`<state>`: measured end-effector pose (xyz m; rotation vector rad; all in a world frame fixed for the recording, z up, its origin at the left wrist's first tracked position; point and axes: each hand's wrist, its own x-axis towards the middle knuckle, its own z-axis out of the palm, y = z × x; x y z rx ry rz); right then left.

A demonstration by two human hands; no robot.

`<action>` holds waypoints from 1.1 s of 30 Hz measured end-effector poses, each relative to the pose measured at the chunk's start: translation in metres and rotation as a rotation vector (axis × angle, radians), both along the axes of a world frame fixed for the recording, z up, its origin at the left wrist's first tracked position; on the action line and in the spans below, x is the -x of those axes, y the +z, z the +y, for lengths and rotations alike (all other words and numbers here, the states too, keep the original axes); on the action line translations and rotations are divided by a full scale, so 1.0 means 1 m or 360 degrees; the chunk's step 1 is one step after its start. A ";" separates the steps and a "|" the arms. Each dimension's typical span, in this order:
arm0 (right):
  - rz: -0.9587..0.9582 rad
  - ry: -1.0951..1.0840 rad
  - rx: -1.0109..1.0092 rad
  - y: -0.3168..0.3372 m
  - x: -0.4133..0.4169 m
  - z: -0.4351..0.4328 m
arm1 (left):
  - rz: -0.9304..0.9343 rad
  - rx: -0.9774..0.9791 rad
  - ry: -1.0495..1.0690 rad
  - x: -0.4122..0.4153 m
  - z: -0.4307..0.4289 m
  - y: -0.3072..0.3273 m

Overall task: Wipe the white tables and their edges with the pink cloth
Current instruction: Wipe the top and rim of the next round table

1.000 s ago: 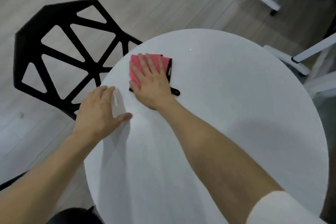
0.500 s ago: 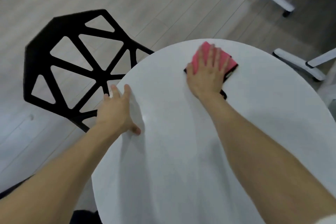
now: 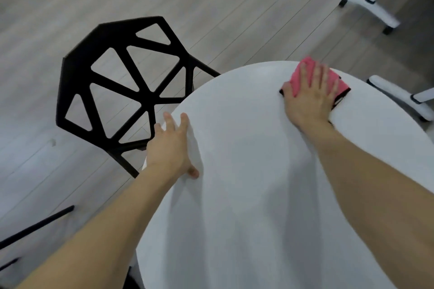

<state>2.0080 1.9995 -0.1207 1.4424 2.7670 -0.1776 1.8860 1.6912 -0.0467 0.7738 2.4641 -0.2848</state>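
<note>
Pressing pink cloth (image 3: 297, 80) on far table (image 3: 246, 195) edge with right hand (image 3: 310, 101), fingers straight. Resting left hand (image 3: 169, 148) on rim, fingers loose.

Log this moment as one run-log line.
right hand: presses pink cloth flat, near far rim | left hand: rests on white table, left edge | black chair: beside table, left
</note>
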 end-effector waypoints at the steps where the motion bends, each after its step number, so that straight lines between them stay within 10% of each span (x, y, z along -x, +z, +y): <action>1: 0.0009 -0.0005 0.0005 0.001 0.023 -0.023 | 0.0005 0.0007 0.0001 0.000 0.000 -0.001; 8: 0.0181 0.1456 0.0146 0.006 0.122 -0.158 | 0.0007 -0.0043 -0.0011 0.004 -0.006 -0.008; 19: 0.0048 -0.0054 -0.0005 0.000 -0.032 0.026 | -0.0017 -0.0016 0.0021 0.002 -0.001 -0.003; 27: 0.0139 0.1061 0.0040 0.007 0.117 -0.160 | -0.0049 0.0050 0.0024 0.004 -0.002 -0.003; 33: 0.0262 0.0463 -0.0025 -0.006 -0.039 -0.015 | 0.0111 0.0613 -0.0129 -0.015 0.039 0.009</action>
